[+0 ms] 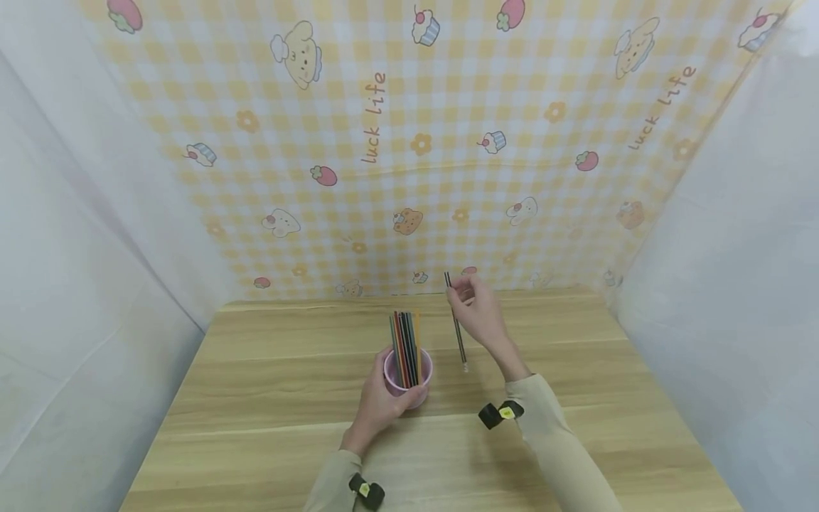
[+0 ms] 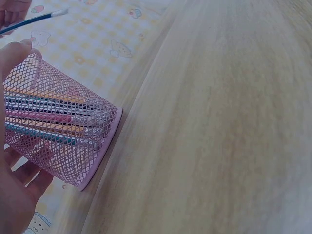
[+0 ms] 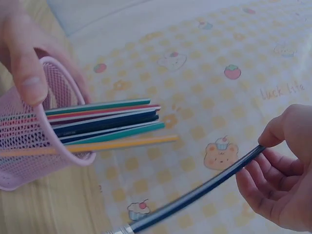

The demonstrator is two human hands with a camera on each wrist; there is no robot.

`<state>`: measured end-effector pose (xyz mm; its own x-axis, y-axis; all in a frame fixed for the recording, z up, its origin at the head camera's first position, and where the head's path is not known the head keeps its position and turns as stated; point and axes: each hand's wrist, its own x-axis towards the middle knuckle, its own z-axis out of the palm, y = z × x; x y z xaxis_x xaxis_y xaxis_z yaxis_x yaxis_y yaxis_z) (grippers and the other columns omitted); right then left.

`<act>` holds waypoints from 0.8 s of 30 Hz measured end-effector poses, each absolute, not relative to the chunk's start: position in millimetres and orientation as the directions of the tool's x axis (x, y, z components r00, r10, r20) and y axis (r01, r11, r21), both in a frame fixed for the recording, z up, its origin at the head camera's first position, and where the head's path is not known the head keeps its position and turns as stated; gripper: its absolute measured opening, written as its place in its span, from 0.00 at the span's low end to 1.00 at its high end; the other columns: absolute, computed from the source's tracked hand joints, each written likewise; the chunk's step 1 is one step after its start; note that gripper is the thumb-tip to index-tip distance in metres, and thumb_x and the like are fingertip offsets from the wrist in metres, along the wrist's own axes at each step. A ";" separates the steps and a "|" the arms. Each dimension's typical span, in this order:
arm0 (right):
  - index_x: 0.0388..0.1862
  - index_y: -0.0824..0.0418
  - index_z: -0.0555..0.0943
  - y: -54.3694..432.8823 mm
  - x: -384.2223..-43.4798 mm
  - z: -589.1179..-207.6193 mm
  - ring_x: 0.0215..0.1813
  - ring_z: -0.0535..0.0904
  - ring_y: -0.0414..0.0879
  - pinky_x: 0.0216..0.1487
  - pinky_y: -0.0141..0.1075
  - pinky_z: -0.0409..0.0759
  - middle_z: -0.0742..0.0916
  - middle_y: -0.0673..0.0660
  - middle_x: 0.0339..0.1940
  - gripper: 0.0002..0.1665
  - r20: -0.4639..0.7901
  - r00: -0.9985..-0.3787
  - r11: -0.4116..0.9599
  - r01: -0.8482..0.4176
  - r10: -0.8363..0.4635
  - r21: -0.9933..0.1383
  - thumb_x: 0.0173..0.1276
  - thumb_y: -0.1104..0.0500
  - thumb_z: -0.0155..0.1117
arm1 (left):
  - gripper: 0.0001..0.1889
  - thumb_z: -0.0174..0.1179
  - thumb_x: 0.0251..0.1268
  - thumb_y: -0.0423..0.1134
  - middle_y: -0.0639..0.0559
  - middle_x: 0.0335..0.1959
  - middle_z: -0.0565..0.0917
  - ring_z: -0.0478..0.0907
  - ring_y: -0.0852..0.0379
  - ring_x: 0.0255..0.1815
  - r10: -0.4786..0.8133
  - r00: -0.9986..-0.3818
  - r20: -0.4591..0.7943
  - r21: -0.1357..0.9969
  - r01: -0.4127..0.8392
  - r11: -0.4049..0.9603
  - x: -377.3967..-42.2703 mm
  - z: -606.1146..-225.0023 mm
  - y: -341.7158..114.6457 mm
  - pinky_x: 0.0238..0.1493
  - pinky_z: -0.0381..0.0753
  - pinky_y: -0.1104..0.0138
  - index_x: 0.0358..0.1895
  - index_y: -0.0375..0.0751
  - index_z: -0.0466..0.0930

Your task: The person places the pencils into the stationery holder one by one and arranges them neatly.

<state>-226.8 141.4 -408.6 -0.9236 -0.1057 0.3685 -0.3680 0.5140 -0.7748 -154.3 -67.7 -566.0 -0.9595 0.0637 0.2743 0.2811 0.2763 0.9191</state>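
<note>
A pink mesh pencil cup stands on the table, gripped by my left hand, thumb at the near side near the rim. Inside lean several pencils in green, red, black and yellow, their silver-banded ends down at the base in the left wrist view. To the right of the cup, my right hand pinches a dark pencil near its upper end between thumb and fingers. That pencil hangs slanted, its silver-banded end pointing down, apart from the cup.
The wood-grain table runs back to a yellow checked cloth printed with cartoon animals and cakes. White sheets close off both sides. Black wrist cameras sit on both sleeves.
</note>
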 end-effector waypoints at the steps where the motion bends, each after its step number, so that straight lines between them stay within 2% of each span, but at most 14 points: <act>1: 0.49 0.68 0.79 140.7 -224.9 -406.9 0.41 0.84 0.53 0.39 0.34 0.85 0.86 0.62 0.41 0.12 0.383 -0.918 0.509 -0.381 -0.107 -0.772 0.72 0.61 0.61 | 0.50 0.80 0.46 0.52 0.46 0.66 0.77 0.77 0.46 0.65 0.065 -0.959 0.274 0.919 0.281 0.275 -154.5 -565.9 -67.6 0.66 0.77 0.46 0.75 0.52 0.62; 10: 0.47 0.68 0.79 132.0 -214.7 -398.1 0.37 0.84 0.51 0.31 0.28 0.84 0.87 0.62 0.37 0.09 0.452 -0.886 0.435 -0.449 -0.103 -0.780 0.70 0.65 0.63 | 0.51 0.80 0.46 0.51 0.45 0.66 0.77 0.77 0.47 0.66 0.075 -0.959 0.272 0.919 0.282 0.274 -154.9 -566.5 -68.1 0.66 0.77 0.47 0.75 0.49 0.62; 20: 0.48 0.71 0.77 115.1 -210.9 -403.7 0.39 0.85 0.58 0.32 0.36 0.89 0.86 0.67 0.40 0.09 0.503 -0.852 0.298 -0.523 -0.147 -0.798 0.71 0.69 0.63 | 0.50 0.79 0.48 0.51 0.46 0.66 0.77 0.77 0.48 0.65 0.085 -0.959 0.271 0.915 0.284 0.288 -154.6 -566.9 -68.5 0.65 0.78 0.48 0.75 0.50 0.61; 24: 0.47 0.69 0.77 107.3 -211.2 -416.4 0.37 0.85 0.54 0.31 0.32 0.88 0.86 0.64 0.39 0.08 0.477 -0.860 0.320 -0.511 -0.182 -0.798 0.71 0.69 0.63 | 0.50 0.79 0.49 0.53 0.48 0.66 0.77 0.76 0.49 0.66 0.082 -0.960 0.269 0.912 0.282 0.297 -154.8 -566.7 -68.4 0.66 0.77 0.47 0.75 0.52 0.61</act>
<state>-211.2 107.3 -416.4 -0.8597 -0.1819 0.4773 -0.5107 0.3199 -0.7980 -154.8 -68.4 -566.7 -0.9595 0.0824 0.2693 0.2816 0.2971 0.9124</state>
